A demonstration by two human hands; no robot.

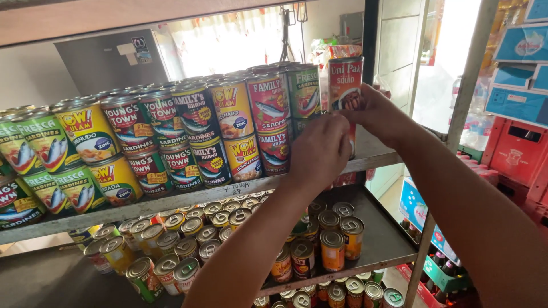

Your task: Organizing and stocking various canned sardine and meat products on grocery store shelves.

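Observation:
My left hand is curled at the right end of the upper shelf, over a lower can of which only a red sliver shows. My right hand comes in from the right, with its fingers on the base of a red-labelled can. That can stands upright as the top one of the end stack. Just to its left are a green-labelled fish can and red-labelled fish cans, stacked two high.
Two-high rows of green, yellow, red and dark-labelled cans fill the upper shelf to the left. The lower shelf holds several small ring-pull cans. A metal upright, blue cartons and red bottle crates stand to the right.

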